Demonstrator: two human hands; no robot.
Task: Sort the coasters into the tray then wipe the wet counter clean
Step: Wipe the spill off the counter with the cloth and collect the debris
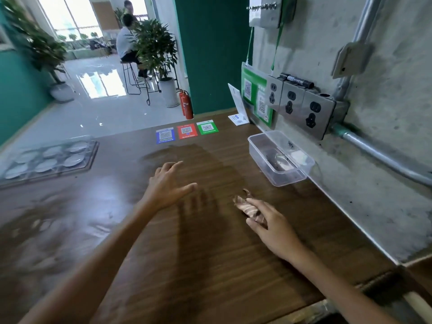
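Note:
A tray (92, 157) with several round pale coasters (74, 160) in it lies at the far left of the wooden counter (210, 253). A wet patch (168, 152) darkens the counter beyond my hands, and streaks of water (46, 225) shine at the left. My left hand (167, 183) hovers over the middle of the counter with fingers spread and holds nothing. My right hand (268, 223) lies with straight fingers on a crumpled brownish cloth (247, 208) on the counter.
A clear plastic box (280, 157) stands by the wall at the right. Blue, red and green QR cards (185, 132) lie at the counter's far edge beside a white sign stand (238, 108). Wall sockets (301, 106) and a pipe (378, 153) line the right wall.

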